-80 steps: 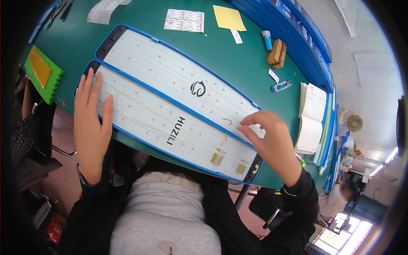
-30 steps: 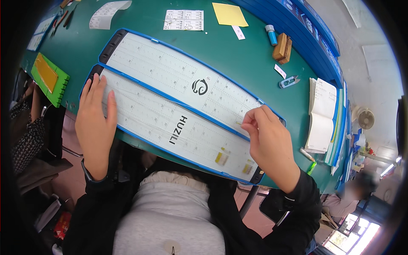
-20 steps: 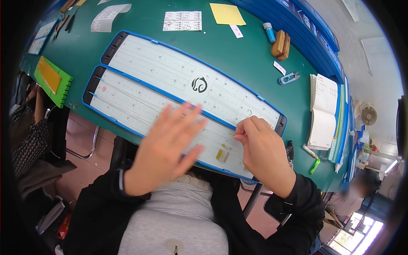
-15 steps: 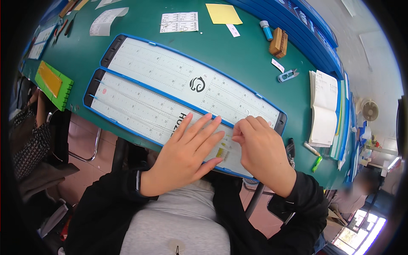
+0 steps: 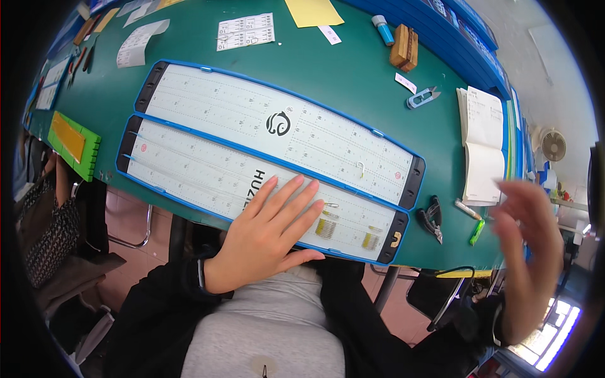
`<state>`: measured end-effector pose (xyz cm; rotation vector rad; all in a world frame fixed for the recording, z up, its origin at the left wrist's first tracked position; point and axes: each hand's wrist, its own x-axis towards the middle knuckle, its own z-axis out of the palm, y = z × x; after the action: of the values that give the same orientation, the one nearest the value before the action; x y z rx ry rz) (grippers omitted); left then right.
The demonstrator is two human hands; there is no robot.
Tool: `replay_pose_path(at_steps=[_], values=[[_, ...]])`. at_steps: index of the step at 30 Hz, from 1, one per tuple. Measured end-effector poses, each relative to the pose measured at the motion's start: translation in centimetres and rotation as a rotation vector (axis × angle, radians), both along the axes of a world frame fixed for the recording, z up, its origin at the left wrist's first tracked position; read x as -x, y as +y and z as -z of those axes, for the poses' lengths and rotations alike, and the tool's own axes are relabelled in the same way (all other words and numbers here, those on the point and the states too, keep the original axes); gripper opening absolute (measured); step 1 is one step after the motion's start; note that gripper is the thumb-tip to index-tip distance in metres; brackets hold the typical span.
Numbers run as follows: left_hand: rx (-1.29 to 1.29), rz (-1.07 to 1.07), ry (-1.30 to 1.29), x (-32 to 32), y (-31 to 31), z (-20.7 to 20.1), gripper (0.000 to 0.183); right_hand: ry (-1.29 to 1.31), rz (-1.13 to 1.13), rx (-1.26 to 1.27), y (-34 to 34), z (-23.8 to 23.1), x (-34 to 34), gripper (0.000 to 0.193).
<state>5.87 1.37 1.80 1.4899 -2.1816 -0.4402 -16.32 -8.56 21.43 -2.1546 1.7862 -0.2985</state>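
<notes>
A long blue hinged case (image 5: 208, 154) lies open on the table, with two white printed panels and black end pieces. Across its nearer panel my left hand (image 5: 268, 230) rests flat, fingers spread, covering part of the print. Beside that hand are small groups of thin yellowish pieces (image 5: 325, 228), too fine to make out. A small metal hook (image 5: 360, 169) lies on the farther panel near its right end. My right hand (image 5: 532, 252) is raised off the case at the far right, blurred, fingers bent and thumb apart; nothing shows in it.
Right of the case are black-handled pliers (image 5: 431, 219), a green pen (image 5: 477, 232), and an open notebook (image 5: 483, 148). Thread snips (image 5: 423, 97), a wooden block (image 5: 404, 48) and a blue-capped bottle (image 5: 382, 30) lie farther back. A green board (image 5: 89, 151) is at left.
My right hand has lifted off the right part of the case and swung right, uncovering the hook and the panel's end. My left hand stays flat on the case.
</notes>
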Motion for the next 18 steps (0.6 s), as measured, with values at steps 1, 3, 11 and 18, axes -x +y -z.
replay_pose_path(at_steps=[1,3,11,18], values=[[0.001,0.022,0.006,0.1,-0.2,0.1,0.066,0.003,0.116,-0.012,1.7,-1.8,0.2,0.027],[0.058,0.02,-0.009,0.2,-0.3,0.3,0.07,-0.104,0.108,-0.136,5.8,-4.3,1.9,0.03],[0.112,0.009,0.052,-0.1,-0.8,0.7,0.07,-0.214,0.38,-0.361,6.9,2.0,6.7,0.041],[0.13,0.007,-0.007,0.0,-0.5,0.7,0.071,0.056,0.06,0.045,3.6,15.7,10.6,0.06]])
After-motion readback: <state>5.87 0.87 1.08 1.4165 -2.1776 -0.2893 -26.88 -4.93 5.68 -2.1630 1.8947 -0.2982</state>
